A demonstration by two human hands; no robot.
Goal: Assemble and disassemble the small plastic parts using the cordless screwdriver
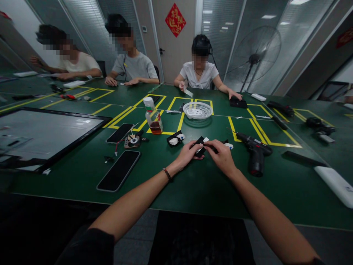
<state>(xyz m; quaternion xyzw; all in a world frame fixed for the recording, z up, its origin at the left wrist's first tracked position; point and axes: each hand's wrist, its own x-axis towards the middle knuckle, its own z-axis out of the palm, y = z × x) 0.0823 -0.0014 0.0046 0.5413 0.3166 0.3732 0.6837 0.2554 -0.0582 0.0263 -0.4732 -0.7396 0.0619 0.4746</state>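
Note:
My left hand (186, 155) is closed around a small black rectangular case (199, 141), which is tilted just above the green table, with a white piece showing at its top. The fingertips of my right hand (222, 156) are pinched together at the side of that case. What they pinch is too small to make out. Left of the case lies a black tray (171, 144) with white pieces (176, 139) in it. Behind my right hand, more white pieces (228, 146) show beside something dark, partly hidden by the fingers.
A cordless drill (255, 151) lies to the right, near a white bar (335, 184). Leftward are a phone (120, 171), a second phone (120, 133), a wired part (134, 140) and a large panel (49, 129). A bottle (153, 117) and white basket (198, 111) stand ahead. Three people sit opposite.

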